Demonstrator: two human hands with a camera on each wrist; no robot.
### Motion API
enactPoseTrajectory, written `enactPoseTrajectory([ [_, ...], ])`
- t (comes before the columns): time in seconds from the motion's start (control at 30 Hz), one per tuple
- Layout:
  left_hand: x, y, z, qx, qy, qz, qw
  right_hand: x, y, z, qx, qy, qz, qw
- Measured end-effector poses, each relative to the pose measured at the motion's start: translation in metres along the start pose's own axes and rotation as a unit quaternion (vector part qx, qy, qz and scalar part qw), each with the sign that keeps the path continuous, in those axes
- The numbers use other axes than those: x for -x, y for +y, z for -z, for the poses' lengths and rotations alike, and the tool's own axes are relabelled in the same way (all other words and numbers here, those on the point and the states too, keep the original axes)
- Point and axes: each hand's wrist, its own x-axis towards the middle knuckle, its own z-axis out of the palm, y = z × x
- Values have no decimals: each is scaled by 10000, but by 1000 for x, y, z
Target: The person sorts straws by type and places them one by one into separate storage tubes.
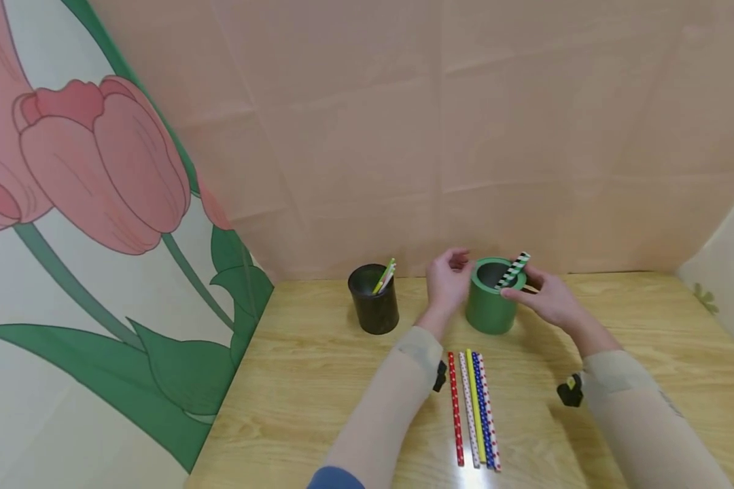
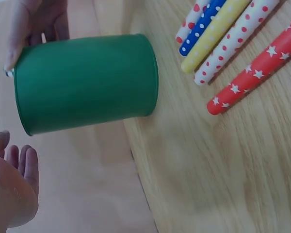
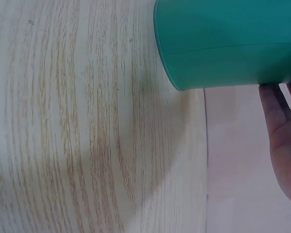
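A green cylindrical cup (image 1: pixel 491 314) stands on the table near its back edge. Inside it a black-and-white striped stick (image 1: pixel 514 269) leans to the right, its upper end above the rim. My right hand (image 1: pixel 550 295) grips the cup at the right of its rim, thumb toward the front and fingers farther back. In the right wrist view, fingertips (image 3: pixel 271 97) meet the green wall. Just left of the rim, my left hand (image 1: pixel 449 282) is raised with loosely bent fingers and holds nothing. The left wrist view shows it apart from the cup.
A black cup (image 1: pixel 374 309) with several thin sticks (image 1: pixel 384 277) stands to the left. In front lie several patterned sticks, side by side: red with stars (image 2: pixel 254 73), white dotted, yellow (image 1: pixel 476 407) and blue dotted. Behind the table (image 1: pixel 318 380) hangs a peach-coloured cloth (image 1: pixel 355 149).
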Motion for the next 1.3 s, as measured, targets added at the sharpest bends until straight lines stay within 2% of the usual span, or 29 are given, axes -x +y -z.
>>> enactPoseTrajectory([
  [0.2, 6, -7, 12, 58, 170, 66, 9998, 1, -2, 1, 48, -33, -16, 10000],
  [0.37, 20, -21, 29, 162, 215, 171, 9995, 1, -1, 0, -89, -65, -12, 9999],
  [0.5, 38, -33, 48, 434, 110, 778, 9960, 1, 0, 0, -159, -133, -64, 9998],
  [0.63, 58, -42, 65, 677, -312, 1625, 9839, 0, 2, 1, -151, -149, -79, 9997],
  [0.8, 88, -53, 80, 673, -1004, 2523, 9601, 0, 1, 2, -136, -158, -76, 9998],
  [0.9, 107, -56, 87, 736, -1410, 2765, 9478, 1, -2, 2, -96, -147, -78, 9998],
  [1.07, 130, -62, 94, 773, -1760, 3115, 9306, 2, -3, 1, -33, -162, -88, 9998],
  [1.13, 135, -62, 95, 716, -1776, 3241, 9264, 2, -2, 1, -35, -175, -76, 9998],
  [1.3, 138, -56, 95, 498, -1794, 3345, 9238, 2, 0, 1, -103, -168, -60, 9998],
])
